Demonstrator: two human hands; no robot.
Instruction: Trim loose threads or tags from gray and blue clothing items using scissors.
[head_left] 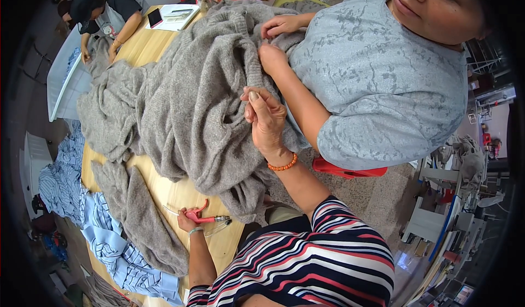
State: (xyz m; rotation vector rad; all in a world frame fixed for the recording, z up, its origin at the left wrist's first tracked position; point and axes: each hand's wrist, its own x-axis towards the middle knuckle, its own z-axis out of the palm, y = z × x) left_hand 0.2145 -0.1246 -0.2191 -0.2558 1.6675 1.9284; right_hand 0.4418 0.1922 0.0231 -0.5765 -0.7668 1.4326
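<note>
My left hand (187,223), low over the table, is wrapped round a red air blow gun (203,218). The gun's thin metal nozzle points left, and a fitting shows at its right end. Above the near edge of a pile of grey-brown knitwear (186,94), my right hand (267,120) is raised with thumb and fingers pinched together. Whatever lies in that pinch, if anything, is too small to make out. A ribbed edge (253,66) of the knitwear runs just beyond these fingertips. Left of the blow gun lies a separate grey-brown knitted piece (145,214).
A person in a grey patterned shirt (377,83) handles the pile close on my right. Another in a black cap (89,13) works at the far left. Blue striped garments (117,247) hang along the table's (158,176) left side. A phone (155,18) lies at the back.
</note>
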